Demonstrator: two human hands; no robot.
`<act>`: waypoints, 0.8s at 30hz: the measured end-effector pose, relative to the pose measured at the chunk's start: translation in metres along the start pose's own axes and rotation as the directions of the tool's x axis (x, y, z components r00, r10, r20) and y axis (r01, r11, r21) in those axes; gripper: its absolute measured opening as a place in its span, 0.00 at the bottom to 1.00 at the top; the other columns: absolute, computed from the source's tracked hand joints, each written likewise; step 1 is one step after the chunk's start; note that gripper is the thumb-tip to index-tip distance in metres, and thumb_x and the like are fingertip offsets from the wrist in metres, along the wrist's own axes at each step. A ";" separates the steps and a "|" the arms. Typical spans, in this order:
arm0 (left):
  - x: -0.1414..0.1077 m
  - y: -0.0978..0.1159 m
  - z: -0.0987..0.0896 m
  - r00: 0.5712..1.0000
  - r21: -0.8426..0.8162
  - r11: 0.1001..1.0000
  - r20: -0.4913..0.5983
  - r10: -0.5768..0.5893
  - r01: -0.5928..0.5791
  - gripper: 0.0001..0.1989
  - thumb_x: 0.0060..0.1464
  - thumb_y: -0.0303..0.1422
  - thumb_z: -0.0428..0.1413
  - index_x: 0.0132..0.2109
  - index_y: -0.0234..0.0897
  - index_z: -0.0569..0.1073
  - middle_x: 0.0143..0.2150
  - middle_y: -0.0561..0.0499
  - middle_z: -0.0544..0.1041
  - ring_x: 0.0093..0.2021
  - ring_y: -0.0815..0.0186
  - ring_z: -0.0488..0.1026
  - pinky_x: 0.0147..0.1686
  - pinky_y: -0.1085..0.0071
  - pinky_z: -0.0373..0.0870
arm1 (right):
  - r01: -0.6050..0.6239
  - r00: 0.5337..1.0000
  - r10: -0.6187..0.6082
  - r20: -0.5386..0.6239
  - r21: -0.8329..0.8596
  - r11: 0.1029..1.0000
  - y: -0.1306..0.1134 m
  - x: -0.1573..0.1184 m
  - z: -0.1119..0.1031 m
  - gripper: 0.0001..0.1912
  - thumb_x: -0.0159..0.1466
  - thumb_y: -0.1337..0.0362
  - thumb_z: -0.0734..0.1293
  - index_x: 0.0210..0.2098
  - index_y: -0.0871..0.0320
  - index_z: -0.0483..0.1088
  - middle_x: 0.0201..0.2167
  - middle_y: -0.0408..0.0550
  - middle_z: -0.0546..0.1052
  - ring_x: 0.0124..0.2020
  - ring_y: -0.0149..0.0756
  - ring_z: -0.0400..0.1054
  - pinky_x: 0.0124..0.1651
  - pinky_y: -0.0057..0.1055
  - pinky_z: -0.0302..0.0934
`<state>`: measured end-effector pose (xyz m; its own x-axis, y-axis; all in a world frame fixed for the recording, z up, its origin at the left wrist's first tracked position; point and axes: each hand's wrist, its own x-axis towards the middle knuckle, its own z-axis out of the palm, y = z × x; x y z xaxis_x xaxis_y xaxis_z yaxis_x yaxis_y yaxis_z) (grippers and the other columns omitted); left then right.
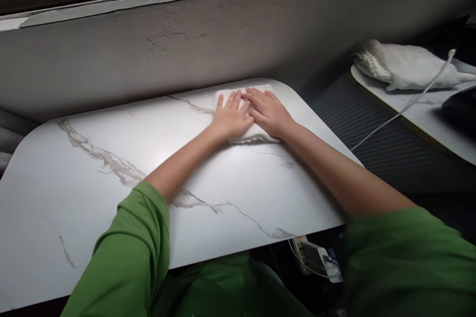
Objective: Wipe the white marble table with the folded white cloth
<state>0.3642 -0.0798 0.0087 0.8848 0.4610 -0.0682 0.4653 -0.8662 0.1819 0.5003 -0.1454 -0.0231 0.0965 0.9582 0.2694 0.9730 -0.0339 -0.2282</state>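
Note:
A folded white cloth (256, 137) lies flat near the far right corner of a white marble-patterned table (148, 133). Both hands press down on it from above. My left hand (232, 118) rests on the cloth's left part with its fingers spread. On the right part, my right hand (269, 111) lies flat with its fingers stretched out, its thumb side touching or nearly touching the left hand. The hands cover much of the cloth's middle; its far edge and its near edge show.
A grey wall (178, 49) runs behind the table. To the right stands another white surface (412, 109) with a white fish-shaped thing (416, 65) and a white cable (405, 106). Below the table's front edge are a power strip (301, 255) and a white charger (320, 257).

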 end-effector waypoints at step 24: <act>-0.231 0.023 0.018 0.974 0.059 0.983 -0.138 0.181 -0.174 0.29 0.65 0.37 0.41 0.68 0.25 0.52 0.70 0.32 0.49 0.71 0.47 0.42 0.66 0.43 0.35 | 0.116 0.990 -0.141 0.031 0.407 0.906 -0.156 -0.160 -0.029 0.32 0.70 0.60 0.52 0.71 0.53 0.38 0.69 0.49 0.51 0.70 0.41 0.41 0.69 0.52 0.38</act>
<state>0.1711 -0.2102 0.0109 0.9423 0.3189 0.1014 0.3049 -0.9431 0.1324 0.3391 -0.3014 -0.0030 -0.0478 0.9618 0.2695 0.8074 0.1961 -0.5565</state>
